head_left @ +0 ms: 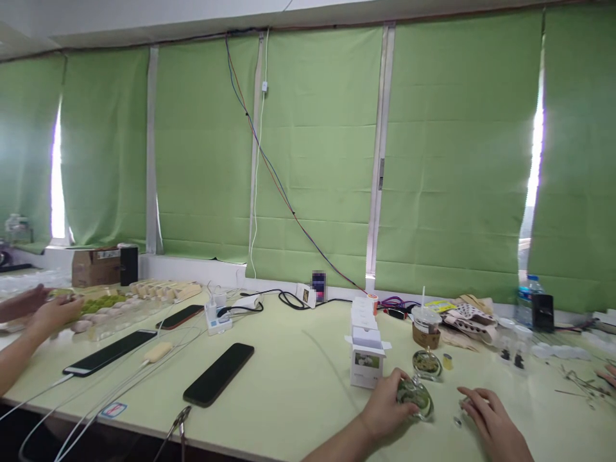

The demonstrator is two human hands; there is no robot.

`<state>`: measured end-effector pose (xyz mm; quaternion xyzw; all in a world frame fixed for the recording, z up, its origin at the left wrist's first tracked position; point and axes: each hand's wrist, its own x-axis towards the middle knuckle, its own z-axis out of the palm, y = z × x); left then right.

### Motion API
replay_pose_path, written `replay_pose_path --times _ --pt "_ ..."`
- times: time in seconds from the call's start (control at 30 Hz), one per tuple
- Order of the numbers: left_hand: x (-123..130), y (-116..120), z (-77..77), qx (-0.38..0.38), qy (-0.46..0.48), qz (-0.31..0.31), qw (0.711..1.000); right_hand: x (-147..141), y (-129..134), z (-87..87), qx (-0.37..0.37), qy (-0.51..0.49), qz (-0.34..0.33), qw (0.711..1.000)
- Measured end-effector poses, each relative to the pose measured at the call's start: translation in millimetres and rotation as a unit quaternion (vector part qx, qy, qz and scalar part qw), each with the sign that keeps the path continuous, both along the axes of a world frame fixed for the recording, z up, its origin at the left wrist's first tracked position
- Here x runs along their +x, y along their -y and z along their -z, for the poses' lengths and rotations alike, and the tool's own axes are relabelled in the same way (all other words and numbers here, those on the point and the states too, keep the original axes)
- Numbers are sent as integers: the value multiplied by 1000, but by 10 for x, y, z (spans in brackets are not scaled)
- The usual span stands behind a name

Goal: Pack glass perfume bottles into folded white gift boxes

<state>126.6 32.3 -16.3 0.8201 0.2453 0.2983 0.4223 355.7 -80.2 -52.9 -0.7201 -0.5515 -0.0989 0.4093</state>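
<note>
My left hand (385,405) is closed around a rounded clear glass bottle (420,400) with green plant-like material inside, resting on the table. My right hand (493,420) hovers just right of it, fingers loosely bent and apart, with nothing visible in them. Close to its fingertips lies a small shiny metal piece (457,421). Behind the held bottle stands a second, similar glass bottle (426,363) with a gold-toned top. Beside that one is a small yellowish jar (447,361). A row of white boxes (367,366) extends back from near my left hand, the front one with its flaps raised.
Phones (219,375), cables and a power strip (217,321) occupy the table's left half. Tweezers-like tools (179,420) lie at the front edge. A lidded cup (426,327) stands behind the bottles. A co-worker's hands (52,311) work at far left; another person's hand (607,375) shows at right.
</note>
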Motion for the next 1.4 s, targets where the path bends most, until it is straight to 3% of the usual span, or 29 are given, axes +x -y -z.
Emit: replay_pose_path --times 0.27,0.37,0.53,0.67,0.73,0.83,0.93,1.07,1.27,1.4 --pt "29 -32 11 -47 21 5 999 -21 49 173 -12 117 42 992" --pt "25 -23 10 -49 35 3 998 -66 96 208 -23 126 15 992" --pt "-44 54 -77 46 45 10 998 -274 123 59 -63 46 -12 997" --pt "-81 103 -132 76 57 31 995 -546 88 -82 -35 -75 -72 994" --pt "-94 119 -147 89 46 42 994 -687 43 -92 -7 -205 -105 973" --pt "-117 149 -175 109 16 52 993 -822 -25 -72 45 -426 -139 893" --pt "-142 188 -212 127 -10 64 990 -824 -29 -76 93 -530 -125 833" --pt "-165 228 -247 147 -32 86 985 -746 57 -147 121 -540 -129 823" --pt "-159 244 -214 157 -47 61 985 -695 126 -264 74 -572 -167 800" --pt "-133 240 -180 216 -61 70 972 -672 111 -255 64 -580 -183 791"
